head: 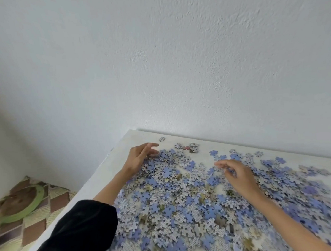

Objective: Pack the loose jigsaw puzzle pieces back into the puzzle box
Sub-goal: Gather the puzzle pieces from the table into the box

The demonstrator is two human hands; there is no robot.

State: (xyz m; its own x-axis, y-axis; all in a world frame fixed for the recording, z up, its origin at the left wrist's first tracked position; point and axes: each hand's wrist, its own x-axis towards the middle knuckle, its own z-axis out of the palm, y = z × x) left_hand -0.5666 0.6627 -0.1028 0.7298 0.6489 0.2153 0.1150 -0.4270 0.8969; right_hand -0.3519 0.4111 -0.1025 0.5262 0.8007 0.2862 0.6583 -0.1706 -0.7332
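A wide heap of loose jigsaw pieces [184,198], blue faces and grey patterned backs mixed, covers most of the white table [109,179]. My left hand [139,159] lies at the heap's far left edge, fingers relaxed and spread, fingertips touching pieces. My right hand [237,176] hovers over the middle of the heap with fingers loosely curled downward onto the pieces; whether it pinches any piece is unclear. One stray piece [161,139] lies alone near the table's far corner. No puzzle box is in view.
The table stands against a white wall [196,65] along its far edge. Its left edge drops to a patterned floor, where a round green-rimmed object [20,204] lies. A small separate cluster of pieces [189,148] sits near the wall.
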